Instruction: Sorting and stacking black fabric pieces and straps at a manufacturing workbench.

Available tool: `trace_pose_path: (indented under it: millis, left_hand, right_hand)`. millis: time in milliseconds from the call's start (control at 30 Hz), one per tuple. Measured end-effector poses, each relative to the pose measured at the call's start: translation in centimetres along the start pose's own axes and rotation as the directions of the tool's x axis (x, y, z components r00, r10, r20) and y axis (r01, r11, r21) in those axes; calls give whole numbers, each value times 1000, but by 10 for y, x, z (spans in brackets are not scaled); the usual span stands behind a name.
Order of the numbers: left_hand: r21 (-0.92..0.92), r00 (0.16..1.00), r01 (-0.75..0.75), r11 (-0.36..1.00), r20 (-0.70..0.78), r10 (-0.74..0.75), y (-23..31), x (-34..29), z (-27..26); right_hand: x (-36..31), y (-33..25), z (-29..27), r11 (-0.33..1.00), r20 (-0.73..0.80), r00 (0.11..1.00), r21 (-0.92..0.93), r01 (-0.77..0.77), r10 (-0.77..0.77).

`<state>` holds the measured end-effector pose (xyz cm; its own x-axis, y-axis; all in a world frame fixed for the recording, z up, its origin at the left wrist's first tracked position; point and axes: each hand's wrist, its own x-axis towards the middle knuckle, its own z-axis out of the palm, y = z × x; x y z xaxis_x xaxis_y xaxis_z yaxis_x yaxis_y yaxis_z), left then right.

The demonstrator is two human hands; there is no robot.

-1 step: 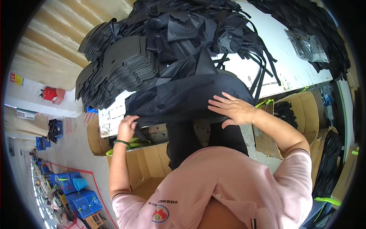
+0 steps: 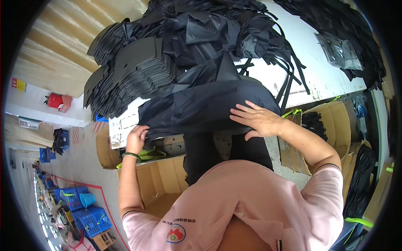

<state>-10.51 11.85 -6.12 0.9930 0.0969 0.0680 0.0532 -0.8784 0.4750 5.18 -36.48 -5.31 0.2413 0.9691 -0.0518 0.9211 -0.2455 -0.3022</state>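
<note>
A long piece of black fabric (image 2: 201, 106) lies across the front edge of the white worktable (image 2: 118, 134), its near side hanging toward my lap. At its left end my left hand (image 2: 137, 137) is closed, fingers pinching the near corner. Flat on the right part of the cloth rests my right hand (image 2: 258, 119), fingers spread and palm down. Just beyond the cloth, at the left, a stack of black stiff panels (image 2: 144, 62) is fanned out in overlapping layers. Behind it rises a large heap of black fabric pieces (image 2: 205, 31) with dangling straps (image 2: 289, 79).
Open cardboard boxes stand below the table, one at the right (image 2: 335, 125) holding black items and one at the left (image 2: 161, 178). A clear plastic bag (image 2: 341, 50) lies by more black fabric (image 2: 331, 21) at the far right. Blue crates (image 2: 92, 221) sit on the floor to the left.
My left hand has shifted slightly left and away from me with the fabric's corner. A dark strip hanging beside it has lifted out of sight. My right hand stays nearly still.
</note>
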Motion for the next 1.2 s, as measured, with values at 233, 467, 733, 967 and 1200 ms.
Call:
trace_pose_path:
  millis: [233, 467, 733, 967, 1200]
  left_hand:
    - [333, 968, 19, 943, -244, 67, 0, -7, -63]
    - [430, 735, -485, 761, -270, 622, 156, 54, -66]
    - [469, 925, -14, 883, -330, 190, 80, 165, -103]
    - [406, 1000, 6, 914, 18, -14, 44, 198, -124]
    - [-496, 864, -275, 824, -504, -15, 153, 136, -113]
  right_hand:
    - [11, -3, -20, 1000, 58, 998, 15, -10, 9]
    - [130, -58, -82, 490, -335, 932, 841, 230, 137]
    - [171, -55, -49, 88, -275, 927, 961, 261, 256]
    - [157, -47, -47, 88, -248, 916, 969, 232, 314]
    - [167, -48, -49, 294, -485, 753, 873, 389, 446]
